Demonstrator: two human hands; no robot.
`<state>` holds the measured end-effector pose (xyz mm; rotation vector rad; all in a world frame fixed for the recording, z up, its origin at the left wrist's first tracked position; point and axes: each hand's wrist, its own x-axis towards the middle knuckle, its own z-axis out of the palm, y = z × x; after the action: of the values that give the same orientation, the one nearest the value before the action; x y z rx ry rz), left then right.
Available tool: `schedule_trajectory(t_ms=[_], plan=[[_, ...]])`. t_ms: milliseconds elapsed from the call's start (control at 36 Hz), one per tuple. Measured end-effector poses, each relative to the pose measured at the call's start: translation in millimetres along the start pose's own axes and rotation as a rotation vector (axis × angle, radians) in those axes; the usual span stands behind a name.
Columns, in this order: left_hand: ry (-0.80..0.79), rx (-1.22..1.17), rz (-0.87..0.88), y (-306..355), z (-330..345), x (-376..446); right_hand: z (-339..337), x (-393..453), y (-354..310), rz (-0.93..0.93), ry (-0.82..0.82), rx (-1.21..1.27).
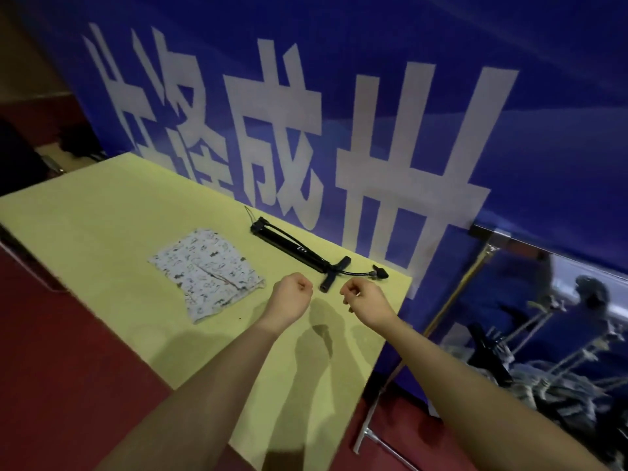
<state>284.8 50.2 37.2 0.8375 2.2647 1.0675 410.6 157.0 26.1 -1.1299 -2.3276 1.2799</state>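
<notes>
A black hand pump (295,249) with a T-handle and a short hose lies on the yellow table (102,215) near its far edge. To its left a white patterned cloth (207,270), folded flat, rests on the table. My left hand (293,294) hovers above the table just right of the cloth, fingers curled into a fist with nothing in it. My right hand (362,295) is held the same way, curled and holding nothing, just below the pump's T-handle. Neither hand touches the pump or the cloth.
A blue banner (373,96) with large white characters stands upright along the table's far edge. Right of the table, metal stands and dark gear (543,351) are piled on the floor. Red floor (68,368) lies to the left.
</notes>
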Motion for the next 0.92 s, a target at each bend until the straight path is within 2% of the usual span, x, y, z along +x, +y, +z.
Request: schedule_trajectory(t_ms=[278, 444, 639, 778, 917], plan=[[0.057, 0.038, -0.142, -56.8, -41.8, 61.0, 61.5, 62.4, -16.6, -0.002, -0.089, -0.018], [-0.003, 0.030, -0.173, -102.3, -69.9, 107.1, 107.3, 103.8, -28.3, -0.006, -0.068, -0.060], [-0.140, 0.252, -0.050, -148.6, -104.3, 142.3, 168.0, 134.3, -40.5, 0.084, -0.091, -0.094], [-0.266, 0.372, 0.037, -162.7, -108.9, 163.0, 207.5, 148.8, -39.2, 0.053, -0.157, -0.253], [-0.394, 0.583, 0.131, -179.3, -106.9, 173.7, 234.3, 152.2, -41.5, 0.023, -0.119, -0.386]])
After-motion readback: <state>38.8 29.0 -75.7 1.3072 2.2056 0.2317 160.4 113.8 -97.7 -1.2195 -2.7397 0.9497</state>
